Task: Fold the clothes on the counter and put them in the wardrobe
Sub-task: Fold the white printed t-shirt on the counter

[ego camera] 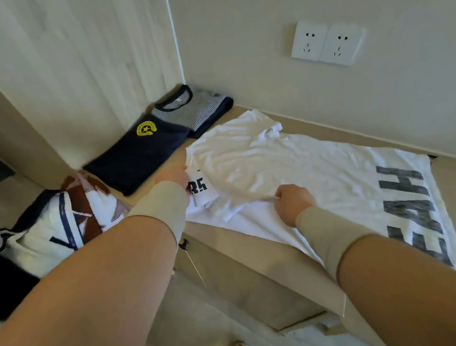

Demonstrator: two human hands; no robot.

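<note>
My left hand (173, 176) pinches the edge of the white T-shirt (286, 165), soft and creased, spread flat on the beige bench (251, 247). My right hand (292, 201) is closed around a fold of the same shirt nearer me. Bold black letters run along its right end, reading "EAH" as far as I can see; "35" shows by my left hand. Left of the white T-shirt lies a folded navy shirt (134, 156) with a round yellow star badge, its writing too small to read. Behind it, a folded striped shirt (192, 109). Nearer me, a crumpled patterned garment (67, 219).
</note>
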